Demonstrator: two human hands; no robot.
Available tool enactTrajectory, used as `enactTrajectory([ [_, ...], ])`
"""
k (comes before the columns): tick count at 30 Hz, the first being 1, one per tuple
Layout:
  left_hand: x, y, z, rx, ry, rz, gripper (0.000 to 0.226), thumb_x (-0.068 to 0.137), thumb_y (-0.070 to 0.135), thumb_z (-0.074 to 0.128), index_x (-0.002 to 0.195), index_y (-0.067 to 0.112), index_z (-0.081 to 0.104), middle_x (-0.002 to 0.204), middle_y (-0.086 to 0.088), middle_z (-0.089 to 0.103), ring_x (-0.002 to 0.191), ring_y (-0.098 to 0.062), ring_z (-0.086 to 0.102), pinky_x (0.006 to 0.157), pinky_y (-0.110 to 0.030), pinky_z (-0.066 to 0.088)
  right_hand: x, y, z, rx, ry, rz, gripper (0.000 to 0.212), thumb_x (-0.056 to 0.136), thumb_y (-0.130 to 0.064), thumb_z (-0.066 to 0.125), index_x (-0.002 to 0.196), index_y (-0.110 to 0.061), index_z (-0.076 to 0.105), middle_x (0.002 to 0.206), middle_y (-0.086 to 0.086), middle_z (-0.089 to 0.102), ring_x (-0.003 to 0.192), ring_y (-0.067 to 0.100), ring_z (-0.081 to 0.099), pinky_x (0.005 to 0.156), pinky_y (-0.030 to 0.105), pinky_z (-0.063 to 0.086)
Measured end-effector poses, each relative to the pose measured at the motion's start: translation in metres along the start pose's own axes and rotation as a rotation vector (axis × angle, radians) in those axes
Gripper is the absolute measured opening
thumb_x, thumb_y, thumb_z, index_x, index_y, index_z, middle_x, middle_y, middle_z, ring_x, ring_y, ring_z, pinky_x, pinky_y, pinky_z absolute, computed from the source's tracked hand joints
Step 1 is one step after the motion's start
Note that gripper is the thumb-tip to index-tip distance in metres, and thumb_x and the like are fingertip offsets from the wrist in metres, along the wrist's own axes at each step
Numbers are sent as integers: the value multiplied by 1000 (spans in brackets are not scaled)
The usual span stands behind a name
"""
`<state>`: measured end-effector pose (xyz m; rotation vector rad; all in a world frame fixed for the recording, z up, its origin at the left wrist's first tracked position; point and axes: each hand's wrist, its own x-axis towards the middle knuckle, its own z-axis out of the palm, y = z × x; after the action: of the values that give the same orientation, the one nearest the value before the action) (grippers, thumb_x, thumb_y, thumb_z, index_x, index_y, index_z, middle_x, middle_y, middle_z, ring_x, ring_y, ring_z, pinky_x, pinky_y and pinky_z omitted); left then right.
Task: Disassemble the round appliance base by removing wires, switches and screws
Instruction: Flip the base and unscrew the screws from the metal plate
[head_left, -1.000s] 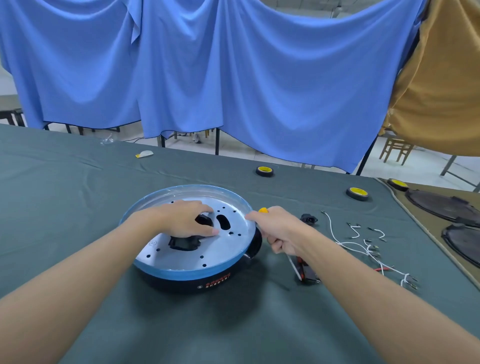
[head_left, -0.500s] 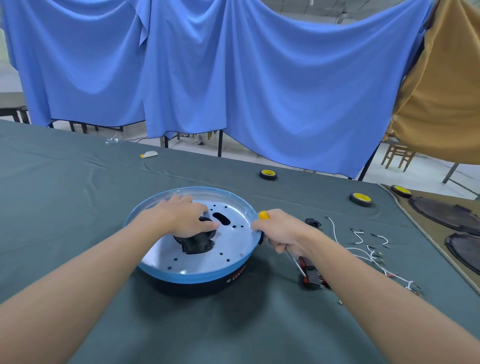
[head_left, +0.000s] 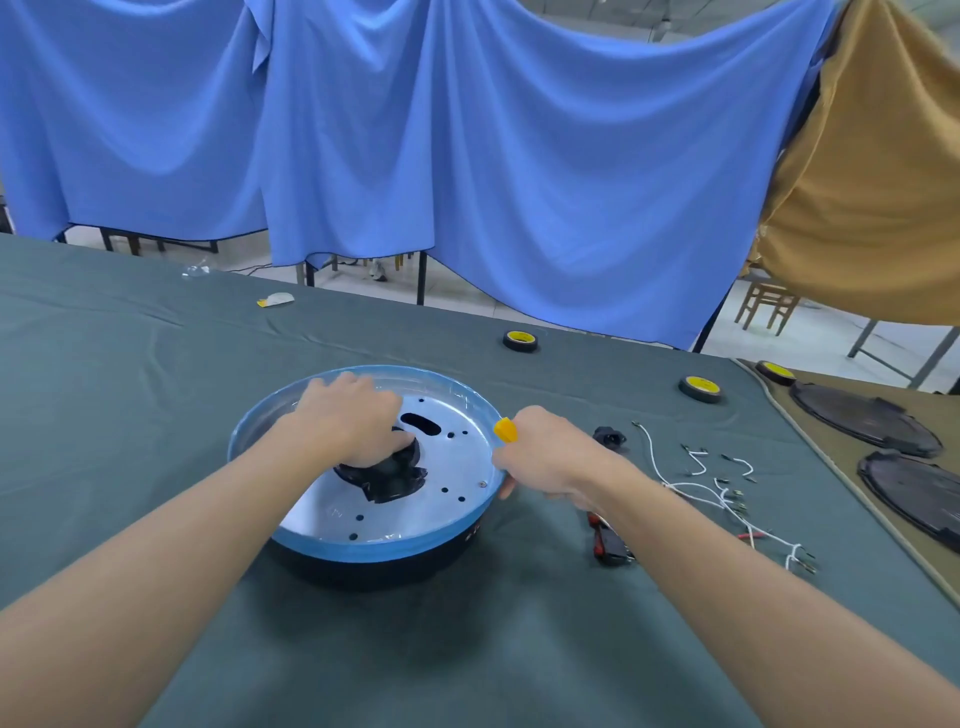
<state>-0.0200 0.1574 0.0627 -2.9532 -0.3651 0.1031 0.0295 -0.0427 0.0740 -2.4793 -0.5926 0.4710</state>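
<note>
Item: round appliance base (head_left: 363, 552), blue-rimmed, set mid-table on green cloth (head_left: 156, 415), silver perforated plate uppermost. Left hand (head_left: 353, 421) curled over the black centre part (head_left: 395, 480), gripping it. Right hand (head_left: 545, 457) closed round a yellow-handled screwdriver (head_left: 505, 430) (shaft hidden), fingers at the base's right rim. Loose white wires (head_left: 696, 488), small black plug (head_left: 610, 436) and red-and-black tool (head_left: 608, 543) to the right on the cloth, apart from the base.
</note>
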Motion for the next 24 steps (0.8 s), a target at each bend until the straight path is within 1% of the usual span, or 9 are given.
enactTrajectory([
  [2,0,1,5,-34,29,74,39,100,47,41,126,21,51,132,-7,48,126,-27,40,99,-41,38,5,0,-2,-29,8,-20,22,81,-2,40,64,-10,53,61,-1,67,51,18,37,41,21,28],
  [4,0,1,8,-92,17,120,38,98,43,44,129,21,48,131,-5,46,125,-26,38,100,-39,38,11,0,-5,-32,11,-37,30,81,1,41,55,-13,44,43,-10,49,48,20,31,41,22,25],
  [5,-1,1,9,-118,1,136,40,98,42,46,133,23,47,133,-4,44,126,-25,37,100,-38,38,15,1,-6,-12,14,-45,30,82,2,41,56,-13,39,42,-8,42,49,20,28,42,23,24],
  [8,-1,0,9,-151,-51,168,40,99,37,47,136,22,47,138,-2,42,130,-23,35,103,-36,36,28,-2,-5,34,36,-75,15,86,-1,41,76,-12,43,69,8,34,61,23,23,48,26,20],
  [10,0,-1,8,-163,-70,172,37,100,35,47,132,17,51,137,-3,44,128,-24,38,104,-38,37,32,-4,-4,18,56,-89,14,90,-9,44,77,-14,42,75,8,36,66,23,26,51,27,21],
  [14,3,-6,6,-228,-69,202,37,100,35,50,133,20,52,135,-1,50,125,-23,45,104,-39,39,29,2,-10,33,15,-56,40,86,-28,60,63,-20,28,44,-9,32,49,18,24,43,23,22],
  [18,5,-12,4,-283,-98,248,42,100,38,52,141,30,47,139,0,48,130,-22,41,109,-38,34,25,6,-7,-26,29,-65,34,81,-5,52,63,-18,26,56,0,30,53,22,22,46,23,19],
  [22,9,-15,2,-281,-120,268,41,95,51,55,135,39,51,125,3,49,120,-22,42,107,-41,35,31,5,-7,-3,23,-86,31,85,-2,49,64,-16,30,61,5,30,58,23,25,49,27,22],
  [24,10,-17,2,-302,-112,240,48,89,60,58,132,41,52,115,4,45,117,-22,39,107,-42,36,36,3,-7,7,23,-99,19,86,-1,48,73,-12,42,68,8,35,64,25,27,51,28,24],
])
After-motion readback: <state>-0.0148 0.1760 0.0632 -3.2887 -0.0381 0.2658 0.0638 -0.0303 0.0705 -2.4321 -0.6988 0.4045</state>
